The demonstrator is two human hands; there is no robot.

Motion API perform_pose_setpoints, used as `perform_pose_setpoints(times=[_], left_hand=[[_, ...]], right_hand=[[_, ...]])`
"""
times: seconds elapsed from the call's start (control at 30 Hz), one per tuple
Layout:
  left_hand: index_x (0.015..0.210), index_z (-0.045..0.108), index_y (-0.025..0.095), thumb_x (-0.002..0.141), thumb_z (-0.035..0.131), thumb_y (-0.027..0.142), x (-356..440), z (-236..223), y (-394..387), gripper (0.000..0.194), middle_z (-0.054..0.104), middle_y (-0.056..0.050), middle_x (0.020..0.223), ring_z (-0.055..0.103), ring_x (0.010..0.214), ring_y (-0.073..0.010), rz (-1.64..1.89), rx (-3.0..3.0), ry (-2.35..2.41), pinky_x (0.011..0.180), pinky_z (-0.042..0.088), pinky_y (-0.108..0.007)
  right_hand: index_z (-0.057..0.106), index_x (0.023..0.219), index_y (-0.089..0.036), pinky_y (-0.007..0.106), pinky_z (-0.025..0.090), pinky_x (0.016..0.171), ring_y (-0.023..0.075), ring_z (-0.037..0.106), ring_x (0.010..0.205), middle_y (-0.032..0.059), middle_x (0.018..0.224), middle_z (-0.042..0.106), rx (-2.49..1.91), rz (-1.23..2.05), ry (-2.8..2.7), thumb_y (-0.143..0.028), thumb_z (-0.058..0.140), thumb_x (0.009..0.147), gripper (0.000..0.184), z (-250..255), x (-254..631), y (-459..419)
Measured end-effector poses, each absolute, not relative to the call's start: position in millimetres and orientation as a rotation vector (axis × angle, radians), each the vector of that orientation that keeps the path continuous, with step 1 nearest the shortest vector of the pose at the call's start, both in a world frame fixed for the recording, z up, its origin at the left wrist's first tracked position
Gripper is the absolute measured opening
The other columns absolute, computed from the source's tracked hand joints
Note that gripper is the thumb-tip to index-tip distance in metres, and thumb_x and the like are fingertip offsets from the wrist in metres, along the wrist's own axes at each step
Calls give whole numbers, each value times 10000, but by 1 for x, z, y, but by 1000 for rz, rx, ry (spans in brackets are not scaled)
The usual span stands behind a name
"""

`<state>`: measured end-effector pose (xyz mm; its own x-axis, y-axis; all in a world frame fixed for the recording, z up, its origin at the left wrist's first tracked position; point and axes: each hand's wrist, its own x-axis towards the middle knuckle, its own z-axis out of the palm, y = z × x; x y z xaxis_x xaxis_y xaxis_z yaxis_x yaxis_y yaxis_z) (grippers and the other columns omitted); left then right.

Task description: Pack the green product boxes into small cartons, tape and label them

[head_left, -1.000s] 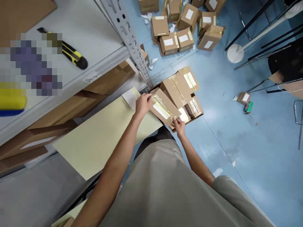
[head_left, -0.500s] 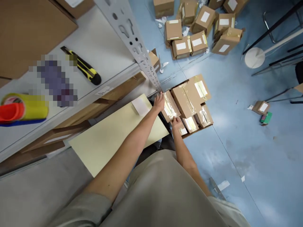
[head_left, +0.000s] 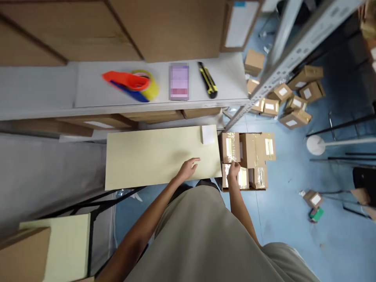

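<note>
By the right hand, five, perhaps six, cartons

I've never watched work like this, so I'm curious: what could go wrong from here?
The right hand is at the near edge of a taped box close beside other boxes, so fingers might get pinched. The utility knife lies near the front edge of the shelf; a bump could perhaps knock it off.

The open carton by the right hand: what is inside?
Taped cardboard boxes, partly covered by the right hand. They hide the bottom of the carton and anything underneath.
</note>
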<state>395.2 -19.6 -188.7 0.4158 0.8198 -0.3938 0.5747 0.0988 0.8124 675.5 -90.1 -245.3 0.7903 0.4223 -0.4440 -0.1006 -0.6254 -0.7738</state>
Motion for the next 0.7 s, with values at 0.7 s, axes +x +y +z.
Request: perform_pose_setpoints(times=[0.7], left_hand=[[1144, 915, 214, 1030, 667, 487, 7, -124, -338, 386, 883, -118, 1207, 841, 1126, -302, 1846, 379, 2186, 1068, 655, -442]], right_hand=[[650, 1057, -230, 505, 603, 1072, 287, 778, 1046, 94, 1032, 772, -1172, 1493, -1742, -602, 713, 861, 425, -163, 125, -115]])
